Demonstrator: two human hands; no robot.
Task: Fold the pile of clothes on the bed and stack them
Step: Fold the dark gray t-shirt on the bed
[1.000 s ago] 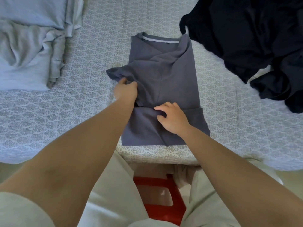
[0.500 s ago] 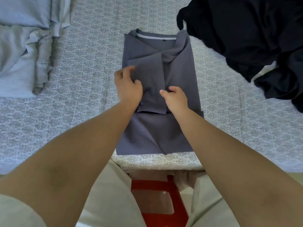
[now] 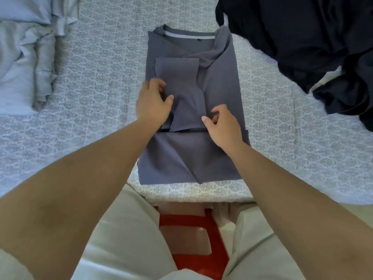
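Now the grey shirt (image 3: 218,102) lies on the bed (image 3: 96,81), sides and sleeves folded in; the left hand (image 3: 153,104) rests on the tucked sleeve, fingers loosely curled, and the right hand (image 3: 223,126) pinches the fabric near the middle. Likely next: fold it crosswise, then stack it on the folded pile (image 3: 22,63) at left, with the dark clothes (image 3: 302,43) waiting.

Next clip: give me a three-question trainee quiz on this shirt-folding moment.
1. True or false: the grey shirt lies with its collar toward the person.
2. Which lies to the shirt's right on the bed? A) dark clothes B) light folded stack C) red stool
3. Fill in: the left hand and right hand both rest on the ____.

Key: 1 false; 2 A; 3 shirt.
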